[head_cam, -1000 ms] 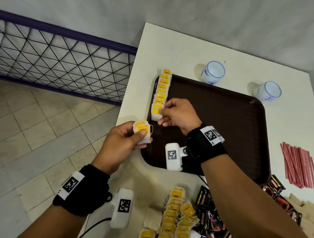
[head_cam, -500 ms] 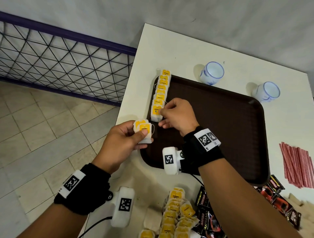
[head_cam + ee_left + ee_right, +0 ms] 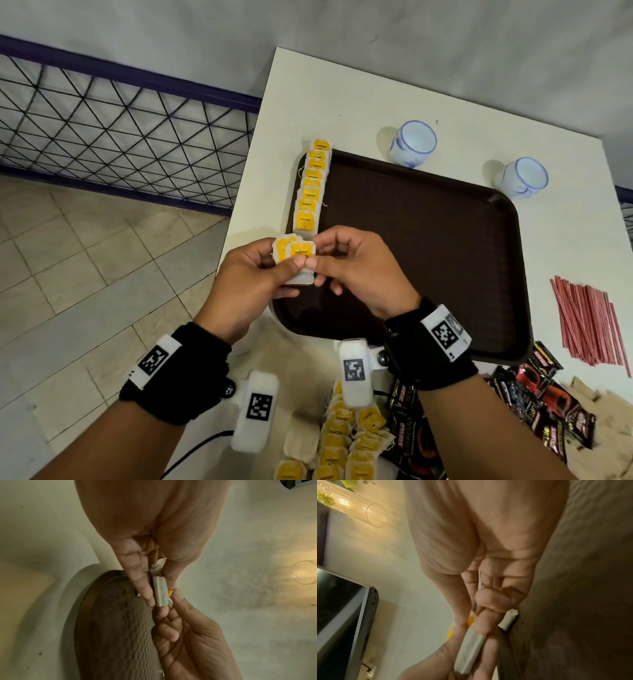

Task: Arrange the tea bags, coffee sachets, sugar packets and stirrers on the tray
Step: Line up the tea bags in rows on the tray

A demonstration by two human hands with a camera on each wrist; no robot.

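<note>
Right hand (image 3: 356, 270) now off the row, both grips pinching tea bags (image 3: 297, 255) above tray (image 3: 428, 246).

White table (image 3: 342, 102) standing against a grey wall, tiled floor (image 3: 85, 257) to its left. Brown tray (image 3: 428, 240) lying flat mid-table, near-left corner close to the table edge. Two white-and-blue cups: first cup (image 3: 413, 143) touching or just beside the tray's far rim, second cup (image 3: 522, 177) at its far-right corner. Bundle of red stirrers (image 3: 589, 325) lying right of the tray, apart from it. Black-and-red coffee sachets (image 3: 534, 394) piled by the tray's near-right corner. Loose heap of yellow-tagged tea bags (image 3: 342, 442) lying at the near edge, just left of the sachets. Tan packets (image 3: 589, 394) showing at far right, partly cropped.
</note>
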